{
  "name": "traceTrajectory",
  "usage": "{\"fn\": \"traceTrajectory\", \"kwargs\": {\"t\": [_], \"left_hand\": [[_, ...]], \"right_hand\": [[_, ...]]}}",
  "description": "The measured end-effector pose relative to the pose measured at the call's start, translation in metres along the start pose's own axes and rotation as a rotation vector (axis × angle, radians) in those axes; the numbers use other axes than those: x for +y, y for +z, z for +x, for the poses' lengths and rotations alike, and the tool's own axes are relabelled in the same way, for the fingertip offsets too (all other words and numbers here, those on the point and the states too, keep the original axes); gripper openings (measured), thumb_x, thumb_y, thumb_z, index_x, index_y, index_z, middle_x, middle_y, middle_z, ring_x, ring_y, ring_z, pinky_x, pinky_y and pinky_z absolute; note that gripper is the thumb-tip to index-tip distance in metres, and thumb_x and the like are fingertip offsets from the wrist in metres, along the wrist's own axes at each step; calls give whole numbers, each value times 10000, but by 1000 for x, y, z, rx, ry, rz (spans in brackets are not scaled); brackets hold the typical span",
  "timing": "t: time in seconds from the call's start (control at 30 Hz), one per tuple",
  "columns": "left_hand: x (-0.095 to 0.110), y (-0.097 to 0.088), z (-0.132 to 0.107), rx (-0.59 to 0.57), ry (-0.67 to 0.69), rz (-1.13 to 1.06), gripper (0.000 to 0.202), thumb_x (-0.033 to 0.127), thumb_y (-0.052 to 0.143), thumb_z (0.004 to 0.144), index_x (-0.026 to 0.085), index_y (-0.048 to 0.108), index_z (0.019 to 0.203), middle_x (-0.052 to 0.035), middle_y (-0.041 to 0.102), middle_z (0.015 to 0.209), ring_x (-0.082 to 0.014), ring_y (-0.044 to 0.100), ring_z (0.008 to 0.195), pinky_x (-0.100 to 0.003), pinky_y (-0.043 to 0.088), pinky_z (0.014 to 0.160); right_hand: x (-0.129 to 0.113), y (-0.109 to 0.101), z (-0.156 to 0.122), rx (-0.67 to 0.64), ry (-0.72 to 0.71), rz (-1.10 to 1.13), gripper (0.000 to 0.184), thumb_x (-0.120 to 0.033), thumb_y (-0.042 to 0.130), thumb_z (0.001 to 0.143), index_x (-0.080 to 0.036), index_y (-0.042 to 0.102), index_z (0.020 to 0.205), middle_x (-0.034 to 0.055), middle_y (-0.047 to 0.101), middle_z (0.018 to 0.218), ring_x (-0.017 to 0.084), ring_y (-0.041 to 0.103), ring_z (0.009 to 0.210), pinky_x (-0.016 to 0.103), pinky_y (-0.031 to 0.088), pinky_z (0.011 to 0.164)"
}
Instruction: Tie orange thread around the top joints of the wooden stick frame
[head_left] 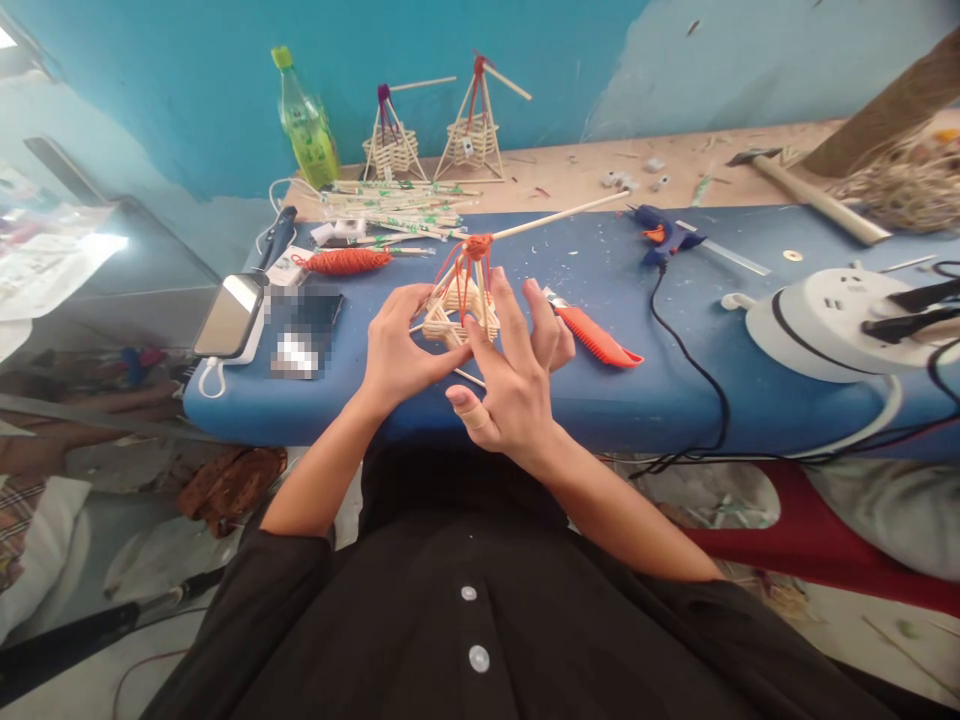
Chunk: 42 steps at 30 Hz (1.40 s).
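Note:
A small tripod model of pale wooden sticks (441,328) stands before me on the blue table, bound at its top with orange cord (478,247); one long stick (562,215) juts from the binding to the right. My left hand (401,345) grips the left side of its stacked-stick base, thumb across the front. Fingers spread, my right hand (517,360) is at the model's front right, its index fingertip at the hanging cord. A pale wrap circles the right thumb. Just right of that hand lies an orange-handled utility knife (600,337).
Two similar stick models (390,150) stand at the wall beside a green bottle (309,130). Wrapped sticks (405,212), an orange cord bundle (349,262) and a phone (229,318) lie left. Rightward are a glue gun (660,235), a hammer (817,195) and a white power strip (806,320) with cables.

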<state>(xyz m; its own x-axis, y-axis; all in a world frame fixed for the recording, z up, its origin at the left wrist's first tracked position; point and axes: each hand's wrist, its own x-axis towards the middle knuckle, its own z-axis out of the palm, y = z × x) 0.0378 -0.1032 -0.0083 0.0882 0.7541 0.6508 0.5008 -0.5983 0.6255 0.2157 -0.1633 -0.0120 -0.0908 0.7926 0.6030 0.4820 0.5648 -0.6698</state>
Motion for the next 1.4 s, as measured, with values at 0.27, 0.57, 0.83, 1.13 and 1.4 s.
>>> {"fn": "traceTrajectory", "kwargs": {"t": [0.27,0.57,0.83,1.13,1.4], "left_hand": [[-8,-1,0,-13,50,16,786,700,1006,739,219,716,1289,-118,782,1303,-296,762,1230,-459,661,1088],[-23,2,-3,-26,104,4,1075,789,992,714,273,576,1560,-149,721,1522,-347,738,1396,-529,622,1217],[-31,-7,-5,-38,111,18,1268,895,970,625,310,506,1649,-187,628,1647,-421,653,1510,-577,577,1232],[-29,-22,-1,153,-6,-222,702,751,812,927,317,682,1463,-114,742,1482,-321,733,1371,-441,632,1060],[-20,-31,50,49,-46,-365,396,469,866,967,300,753,1306,-70,839,1267,-270,815,1254,-427,685,1066]], "right_hand": [[27,-8,2,183,-194,-48,574,-659,536,1108,-265,600,1522,169,598,1665,426,593,1540,713,480,1290],[46,-3,-1,151,-46,52,537,-610,531,1140,-262,554,1548,177,656,1564,361,685,1411,541,669,1023],[50,-7,-3,180,-17,72,533,-634,524,1139,-261,584,1515,173,666,1563,355,695,1394,546,654,1039],[48,-33,1,306,-66,32,354,-497,596,1111,-231,739,1296,147,764,1395,317,743,1260,467,654,915],[29,-56,43,282,-249,-73,116,-220,692,1020,-232,807,1012,54,792,996,184,723,843,336,587,695]]}}
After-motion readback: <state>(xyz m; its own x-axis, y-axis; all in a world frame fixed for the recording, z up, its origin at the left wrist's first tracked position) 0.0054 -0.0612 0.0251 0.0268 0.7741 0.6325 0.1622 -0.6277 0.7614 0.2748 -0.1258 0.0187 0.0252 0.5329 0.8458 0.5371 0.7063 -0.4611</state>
